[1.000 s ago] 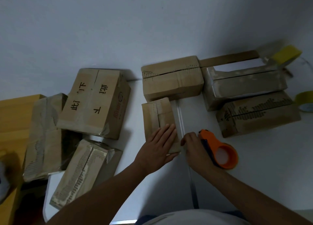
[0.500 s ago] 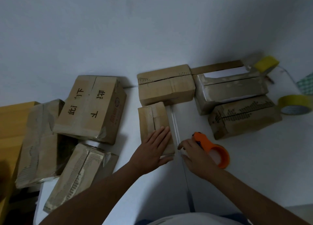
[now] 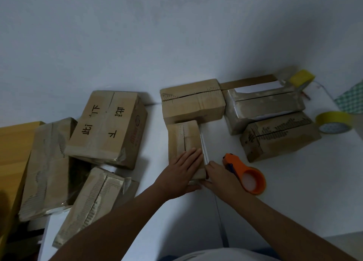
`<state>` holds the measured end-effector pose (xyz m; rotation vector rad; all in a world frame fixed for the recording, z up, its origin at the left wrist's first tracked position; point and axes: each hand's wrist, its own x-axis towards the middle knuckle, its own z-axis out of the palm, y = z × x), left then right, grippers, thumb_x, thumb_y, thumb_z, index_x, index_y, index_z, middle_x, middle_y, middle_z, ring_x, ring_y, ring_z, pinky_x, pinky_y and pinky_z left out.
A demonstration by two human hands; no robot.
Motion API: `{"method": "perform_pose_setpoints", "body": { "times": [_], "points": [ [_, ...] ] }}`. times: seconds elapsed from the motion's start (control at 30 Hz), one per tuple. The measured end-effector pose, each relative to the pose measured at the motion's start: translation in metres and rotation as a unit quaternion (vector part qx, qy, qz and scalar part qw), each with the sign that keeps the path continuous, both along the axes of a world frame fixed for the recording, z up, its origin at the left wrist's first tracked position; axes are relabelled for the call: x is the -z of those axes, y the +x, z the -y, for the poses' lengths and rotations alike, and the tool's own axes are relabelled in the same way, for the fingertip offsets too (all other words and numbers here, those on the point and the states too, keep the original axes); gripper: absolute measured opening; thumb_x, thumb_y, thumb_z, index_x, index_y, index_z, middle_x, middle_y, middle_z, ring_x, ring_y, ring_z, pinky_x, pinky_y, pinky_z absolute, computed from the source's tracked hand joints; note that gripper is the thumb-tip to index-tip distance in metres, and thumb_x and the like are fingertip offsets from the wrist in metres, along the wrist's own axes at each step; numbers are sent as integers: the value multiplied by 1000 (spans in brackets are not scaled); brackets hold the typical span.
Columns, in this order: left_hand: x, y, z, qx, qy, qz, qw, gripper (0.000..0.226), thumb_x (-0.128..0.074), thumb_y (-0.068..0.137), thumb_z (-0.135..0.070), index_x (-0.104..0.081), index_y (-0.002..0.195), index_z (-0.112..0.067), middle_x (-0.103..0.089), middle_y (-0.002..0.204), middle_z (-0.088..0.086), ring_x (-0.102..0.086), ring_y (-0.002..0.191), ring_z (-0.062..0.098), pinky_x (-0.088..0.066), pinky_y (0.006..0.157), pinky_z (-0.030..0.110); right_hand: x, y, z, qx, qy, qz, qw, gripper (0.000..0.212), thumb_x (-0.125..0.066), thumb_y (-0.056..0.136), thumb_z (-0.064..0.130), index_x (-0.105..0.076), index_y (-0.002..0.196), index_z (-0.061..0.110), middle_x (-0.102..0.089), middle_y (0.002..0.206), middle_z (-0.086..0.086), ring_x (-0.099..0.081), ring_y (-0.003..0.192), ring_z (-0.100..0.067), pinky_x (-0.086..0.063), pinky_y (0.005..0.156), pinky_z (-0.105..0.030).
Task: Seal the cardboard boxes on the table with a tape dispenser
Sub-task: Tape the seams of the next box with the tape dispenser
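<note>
A small cardboard box (image 3: 183, 137) lies in the middle of the white table (image 3: 294, 192). My left hand (image 3: 182, 172) lies flat on its near end, fingers straight. The fingers of my right hand (image 3: 220, 176) press against the box's near right corner. Just right of that hand, an orange tape dispenser (image 3: 249, 179) lies on the table, and the hand is not holding it. Whether any tape is under my fingers cannot be made out.
Behind the small box stand a closed box (image 3: 192, 101), an open box with white contents (image 3: 263, 105) and a printed box (image 3: 279, 135). A yellow tape roll (image 3: 334, 122) sits far right. Three more boxes (image 3: 106, 127) pile up at the left beside a wooden surface (image 3: 13, 152).
My head has tilted, so the whole scene sits lower and further left in view. My right hand's fingers moved in against the box's near right corner. The left hand stays flat.
</note>
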<state>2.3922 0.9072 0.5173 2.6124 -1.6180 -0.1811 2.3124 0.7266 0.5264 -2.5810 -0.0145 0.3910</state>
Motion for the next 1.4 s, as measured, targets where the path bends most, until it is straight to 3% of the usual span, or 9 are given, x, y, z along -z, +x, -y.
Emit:
{"method": "perform_pose_setpoints", "body": {
  "times": [0.1,0.2,0.3,0.37,0.5,0.6,0.77,0.93,1.4],
  "points": [
    [-15,6,5,-16,-20,-126,992,76,-41,98,-59,-19,157,-16,-15,164,2,-9,151,19,-14,124,40,-10,-7,12,-13,-19,-10,1000,15,-53,94,15,-56,110,17,-48,117,2,-50,103,-15,-38,71,-22],
    [-39,16,9,-53,-129,-128,982,50,-47,101,-41,-45,145,-18,-38,153,2,-35,140,18,-31,116,40,-21,-17,19,46,-24,20,998,33,-51,89,-5,-62,109,19,-52,116,4,-50,98,-10,-43,68,-21],
    [-49,11,-6,-243,-302,-173,905,36,-43,103,-36,-55,135,-25,-48,144,-6,-42,133,7,-33,109,26,-33,-20,6,75,-18,103,992,29,-59,88,1,-62,111,18,-53,116,3,-52,98,-10,-44,75,-16],
    [-47,-4,-23,-401,-396,-264,783,27,-44,104,-37,-61,124,-34,-55,134,-14,-47,127,-1,-38,103,21,-37,-13,-10,30,-16,149,988,30,-60,90,13,-58,120,16,-50,128,0,-50,112,-17,-43,94,-25],
    [-24,-38,-50,-624,-446,-505,396,31,-48,103,-35,-61,127,-21,-59,133,-4,-53,121,13,-38,102,33,-27,17,-37,-99,-79,89,988,68,-43,95,53,-20,152,24,-6,162,2,-2,149,-24,-7,119,-41],
    [-7,-58,-58,-644,-413,-577,286,37,-48,102,-41,-66,115,-11,-66,123,3,-59,113,17,-38,101,36,-10,27,-44,-155,-160,60,973,79,-23,91,72,1,154,33,17,161,5,19,147,-29,7,119,-50],
    [0,-73,-58,-596,-422,-626,275,50,-44,99,-56,-70,107,-15,-76,105,1,-69,100,11,-44,82,30,-6,9,-46,-127,-234,44,963,82,-14,87,75,-1,155,31,10,162,1,10,148,-36,-5,118,-56],
    [-1,-77,-60,-576,-424,-603,354,38,-58,93,-51,-78,97,-19,-76,100,-1,-70,96,12,-47,86,30,-13,-22,-59,-64,-226,79,969,75,-25,89,66,-32,150,23,-23,159,-7,-20,144,-42,-23,114,-58],
    [1,-84,-53,-585,-449,-504,449,9,-68,91,-19,-73,88,-12,-72,86,0,-59,83,14,-48,78,25,-3,-28,-59,-40,-241,80,966,75,-26,90,68,-24,153,28,-15,161,-3,-14,146,-39,-21,115,-57]
  ]
}}
